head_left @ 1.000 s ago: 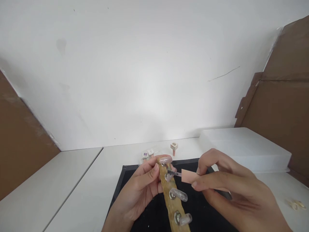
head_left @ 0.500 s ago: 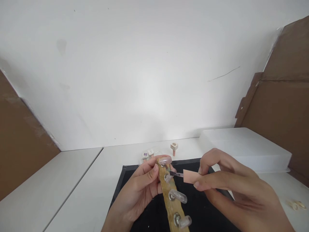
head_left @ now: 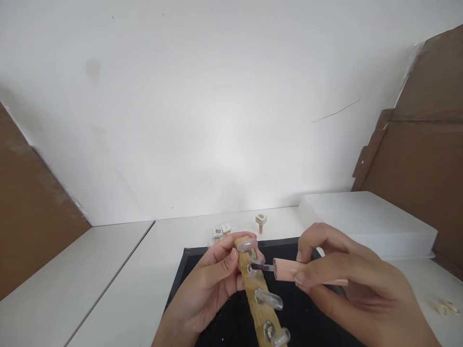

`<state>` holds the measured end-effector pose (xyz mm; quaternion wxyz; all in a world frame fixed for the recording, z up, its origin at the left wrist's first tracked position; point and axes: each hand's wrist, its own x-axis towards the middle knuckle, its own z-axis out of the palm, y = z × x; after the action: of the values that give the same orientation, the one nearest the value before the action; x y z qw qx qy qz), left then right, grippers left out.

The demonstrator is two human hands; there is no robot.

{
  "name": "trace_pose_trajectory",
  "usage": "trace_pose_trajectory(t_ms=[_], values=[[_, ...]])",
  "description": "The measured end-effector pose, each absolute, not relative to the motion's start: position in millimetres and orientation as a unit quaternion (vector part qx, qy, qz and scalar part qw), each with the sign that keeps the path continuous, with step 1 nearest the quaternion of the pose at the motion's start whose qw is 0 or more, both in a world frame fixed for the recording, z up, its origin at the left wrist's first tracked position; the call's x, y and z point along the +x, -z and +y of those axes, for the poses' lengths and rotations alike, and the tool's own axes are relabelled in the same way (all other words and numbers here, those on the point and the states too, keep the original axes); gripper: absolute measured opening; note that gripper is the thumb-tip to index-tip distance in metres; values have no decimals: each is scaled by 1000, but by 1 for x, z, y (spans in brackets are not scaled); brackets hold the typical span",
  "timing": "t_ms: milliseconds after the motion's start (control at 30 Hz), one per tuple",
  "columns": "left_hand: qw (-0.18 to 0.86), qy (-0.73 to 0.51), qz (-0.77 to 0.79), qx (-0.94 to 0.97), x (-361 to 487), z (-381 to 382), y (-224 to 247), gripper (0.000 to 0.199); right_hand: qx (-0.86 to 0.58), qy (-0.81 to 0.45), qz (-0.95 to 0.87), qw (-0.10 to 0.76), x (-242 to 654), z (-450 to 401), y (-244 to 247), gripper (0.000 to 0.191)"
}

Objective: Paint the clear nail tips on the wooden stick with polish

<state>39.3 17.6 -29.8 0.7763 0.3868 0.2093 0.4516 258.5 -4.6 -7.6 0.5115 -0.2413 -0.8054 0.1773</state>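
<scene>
My left hand (head_left: 217, 277) grips the upper part of a yellowish strip-shaped nail tip holder (head_left: 258, 308), its thumb on the left edge. Several clear, pale press-on nails stick out from round metal mounts along it, among them a long nail (head_left: 269, 299) near the middle. Between the fingers of my right hand (head_left: 354, 274) is the pink cap of a nail polish brush (head_left: 285, 270), held almost level. The dark bristles lie at the second nail from the top, apparently touching it near its mount.
Under the hands lies a black mat (head_left: 224, 318). Behind it stand a small bottle-like piece with a square pale top (head_left: 261, 220) and two similar ones (head_left: 217, 233) to the left. A translucent white box (head_left: 369, 217) is at right, with small beige rings (head_left: 446, 307) nearer.
The brush has shifted slightly left and down, its bristles now nearer the second nail's mount. Its cap has turned in my right fingers. The holder's lower end has swung slightly right.
</scene>
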Motion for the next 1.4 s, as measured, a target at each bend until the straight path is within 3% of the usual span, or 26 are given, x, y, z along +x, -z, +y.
trace_pose_trajectory(t_ms=[1000,1400], values=[[774,-477,188,372,47,13,28,24,-288,-166,-806,489,259,-2,12,35],[779,-474,167,374,48,13,28,23,-335,-172,-816,439,261,-3,12,14]])
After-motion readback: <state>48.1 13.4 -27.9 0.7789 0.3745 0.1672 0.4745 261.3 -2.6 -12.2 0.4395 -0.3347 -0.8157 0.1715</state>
